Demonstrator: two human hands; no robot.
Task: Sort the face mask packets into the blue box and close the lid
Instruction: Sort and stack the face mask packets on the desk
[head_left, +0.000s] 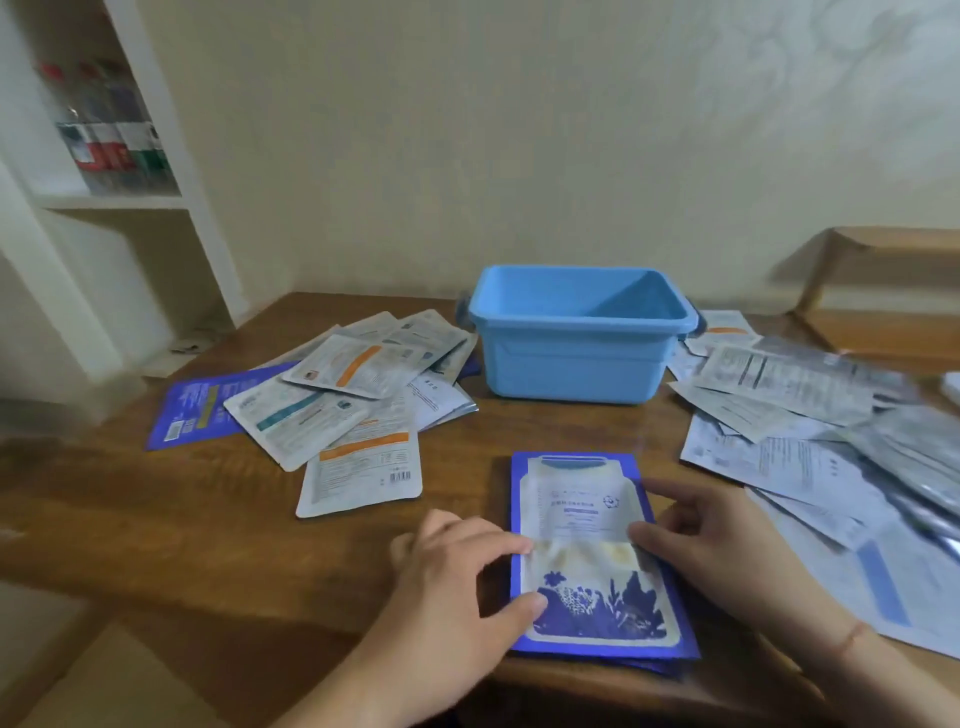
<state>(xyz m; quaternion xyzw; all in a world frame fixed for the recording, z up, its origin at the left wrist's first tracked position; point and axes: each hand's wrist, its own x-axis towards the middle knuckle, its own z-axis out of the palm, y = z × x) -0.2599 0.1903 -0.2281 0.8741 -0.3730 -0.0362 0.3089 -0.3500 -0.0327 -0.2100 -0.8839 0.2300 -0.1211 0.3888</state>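
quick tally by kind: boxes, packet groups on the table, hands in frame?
Blue box: 1, open, no lid in view
Packet groups: 3: left pile, right pile, blue stack in front
Hands: 2: left hand and right hand, both on the blue stack
Total: 6
Single packets overlap too much to count.

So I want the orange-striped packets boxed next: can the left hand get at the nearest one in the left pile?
Probably yes: the left hand rests beside the orange-striped packet, with only bare table between, nothing lying over it.
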